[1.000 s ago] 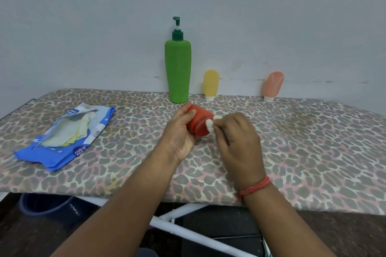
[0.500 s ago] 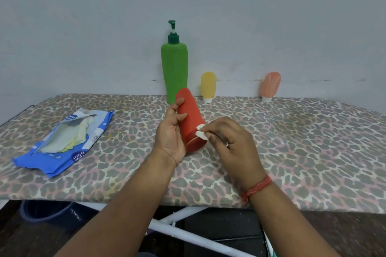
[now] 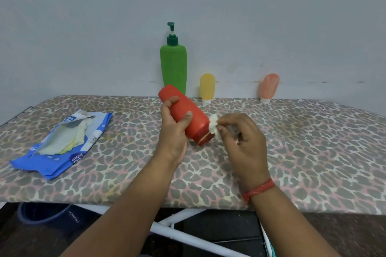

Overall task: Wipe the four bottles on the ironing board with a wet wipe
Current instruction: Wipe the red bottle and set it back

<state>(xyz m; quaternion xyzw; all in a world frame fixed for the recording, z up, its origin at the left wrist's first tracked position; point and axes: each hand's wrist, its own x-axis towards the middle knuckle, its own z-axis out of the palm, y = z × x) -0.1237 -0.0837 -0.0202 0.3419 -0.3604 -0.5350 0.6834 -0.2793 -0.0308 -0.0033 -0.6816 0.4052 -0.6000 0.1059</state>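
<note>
My left hand (image 3: 175, 131) grips a red bottle (image 3: 189, 113) tilted above the ironing board (image 3: 292, 152), its far end up and left, its cap end down and right. My right hand (image 3: 240, 144) pinches a small white wet wipe (image 3: 213, 126) against the bottle's side near the cap end. A tall green pump bottle (image 3: 173, 64) stands upright at the back by the wall. To its right stand a small yellow bottle (image 3: 207, 87) and a small peach bottle (image 3: 269, 87), both cap-down.
An opened blue wet-wipe pack (image 3: 62, 144) lies on the board's left part. A grey wall runs right behind the bottles. Below the near edge are the board's white legs (image 3: 188, 236) and a dark blue tub (image 3: 43, 213) on the floor.
The red bottle has been turned from pointing at me to lying long and tilted, and raised a little. My right hand with the wipe has shifted right, to the bottle's side near the cap end.
</note>
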